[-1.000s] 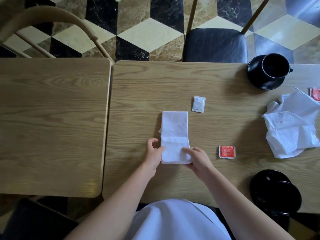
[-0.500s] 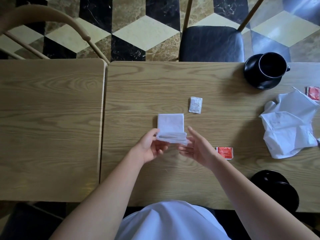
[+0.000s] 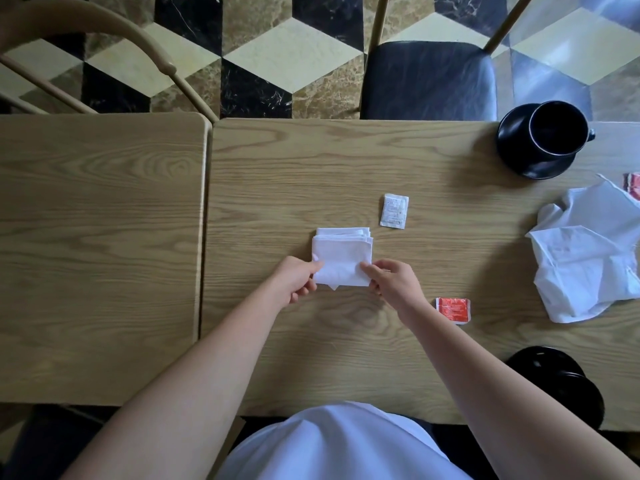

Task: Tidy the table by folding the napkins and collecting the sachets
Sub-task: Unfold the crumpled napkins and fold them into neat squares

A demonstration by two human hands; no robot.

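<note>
A white napkin [image 3: 343, 256] lies folded into a small square in the middle of the wooden table [image 3: 346, 161]. My left hand [image 3: 296, 278] pinches its near left edge and my right hand [image 3: 391, 280] pinches its near right edge. A white sachet [image 3: 394, 210] lies just beyond the napkin to the right. A red sachet [image 3: 453, 309] lies right of my right wrist. Crumpled white napkins [image 3: 588, 258] are heaped at the right edge, with another red sachet [image 3: 633, 183] partly showing behind them.
A black cup on a black saucer [image 3: 543, 140] stands at the far right. A stack of black saucers [image 3: 561, 386] sits at the near right edge. A second table [image 3: 97, 258] adjoins on the left. Chairs stand beyond the far edge.
The long folded napkin has been folded in half away from me: both hands lifted its near end over the far half and now hold the resulting square by its near edge.
</note>
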